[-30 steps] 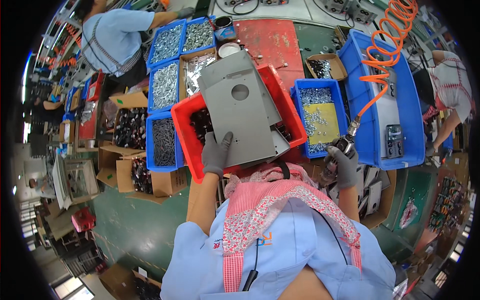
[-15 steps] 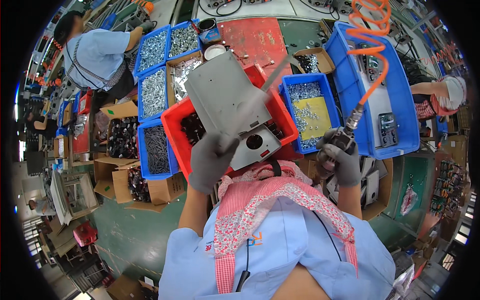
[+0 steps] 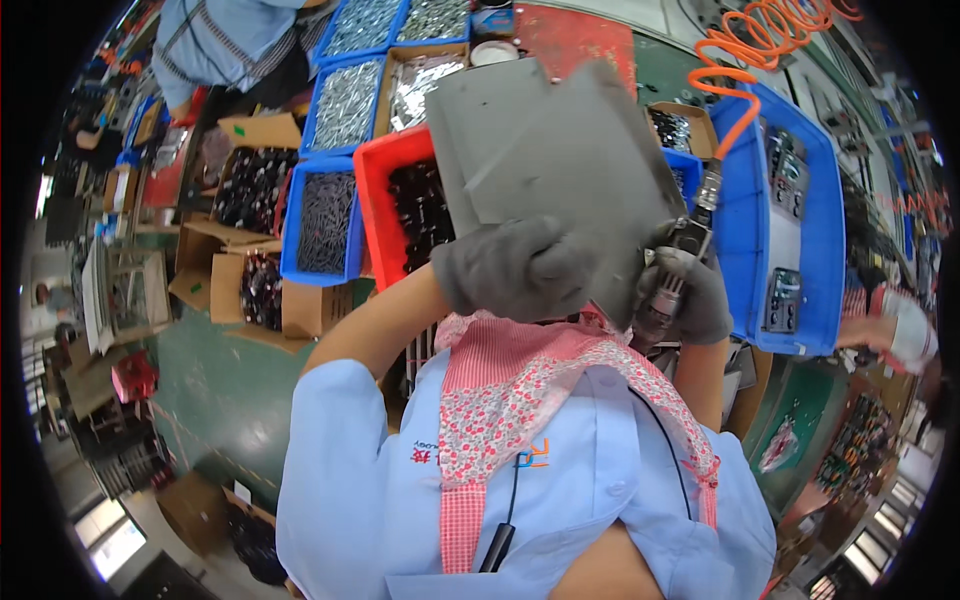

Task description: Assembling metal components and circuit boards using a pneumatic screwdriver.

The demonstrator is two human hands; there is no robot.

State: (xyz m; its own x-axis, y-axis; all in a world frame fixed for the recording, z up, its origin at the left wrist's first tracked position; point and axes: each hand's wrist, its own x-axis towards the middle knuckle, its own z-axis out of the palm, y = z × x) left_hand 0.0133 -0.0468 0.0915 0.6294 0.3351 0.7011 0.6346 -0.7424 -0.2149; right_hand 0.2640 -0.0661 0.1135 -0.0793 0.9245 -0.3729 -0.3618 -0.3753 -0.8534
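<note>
My left hand (image 3: 515, 268), in a grey glove, is closed with its fingers curled at the near edge of a grey sheet-metal panel (image 3: 585, 160). The panel is tilted and partly blurred. Behind it on the left shows another grey metal part (image 3: 462, 160), mostly covered. My right hand (image 3: 697, 298), gloved as well, is wrapped round a pneumatic screwdriver (image 3: 665, 293), whose orange coiled hose (image 3: 735, 135) runs up and away. The tool stands beside the panel's right edge; where its tip points is hidden.
A red bin (image 3: 378, 200) of dark parts lies under the metalwork. Blue bins of screws (image 3: 325, 220) and cartons (image 3: 300, 310) stand left. A large blue tray (image 3: 740, 240) with handheld devices is on the right. A co-worker (image 3: 225, 45) stands at the upper left.
The panel has swung up and right, showing its broad face. My left hand has moved right with it. The view has shifted, and the screwdriver stays in my right hand.
</note>
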